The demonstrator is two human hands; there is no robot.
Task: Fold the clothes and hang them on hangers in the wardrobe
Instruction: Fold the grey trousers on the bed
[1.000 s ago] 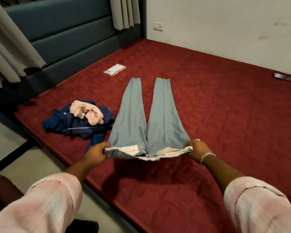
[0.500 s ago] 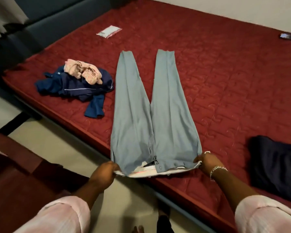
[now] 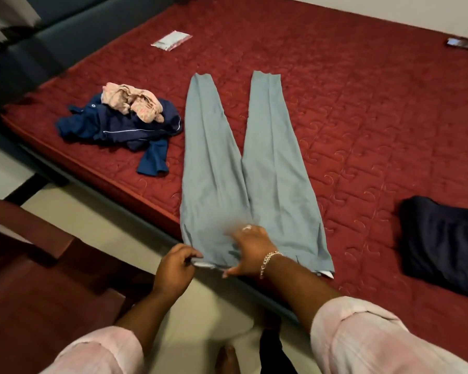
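Both hands at trousers (image 3: pixel 254 163) waistband: left (image 3: pixel 174 271) pinching, right (image 3: pixel 250 251) flat.

Counts: 1 pair of grey trousers (image 3: pixel 254 168) lying flat on 1 red mattress (image 3: pixel 362 103), 2 legs showing. 1 navy garment (image 3: pixel 125 128) with 1 pink garment (image 3: pixel 133 102) sitting on top. 1 dark folded garment (image 3: pixel 443 244). 1 plastic packet (image 3: pixel 171 40). 2 hands working: left hand (image 3: pixel 174 271), right hand (image 3: pixel 250 247). 1 bracelet (image 3: pixel 269 260).
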